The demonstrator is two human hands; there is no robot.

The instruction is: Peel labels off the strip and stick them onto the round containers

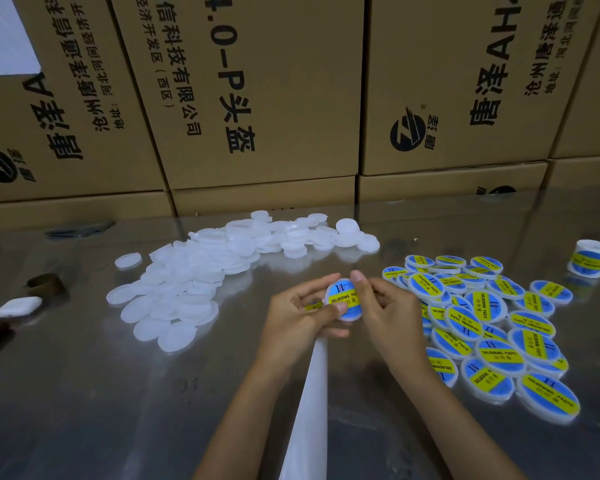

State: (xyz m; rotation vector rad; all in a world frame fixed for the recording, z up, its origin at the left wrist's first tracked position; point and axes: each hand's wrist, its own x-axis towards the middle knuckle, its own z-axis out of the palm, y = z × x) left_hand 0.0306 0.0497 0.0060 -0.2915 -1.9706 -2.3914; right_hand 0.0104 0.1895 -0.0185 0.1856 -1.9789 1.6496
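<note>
While both hands meet just above the middle of the steel table (84, 393), the round container (343, 301) is held between them, tipped so its labelled face looks up and toward the person, presumably so the label can be checked and rubbed flat. The left hand (302, 317) curls round the container's near-left side, thumb laid across the lower edge of the label; the same hand appears to keep the strip (312, 393) pinned, and a bit of yellow label shows under its fingers. The right hand (385, 310) pinches the container's right rim, one fingertip up at the far edge. The yellow band reading "SOLDERING PASTE" runs from near-left to far-right across the face. The bare strip trails off toward the near edge. Unlabelled containers (187, 282) lie heaped at far left, within the left hand's reach; finished containers (492, 327) pile at right, a short drop from the right hand.
</note>
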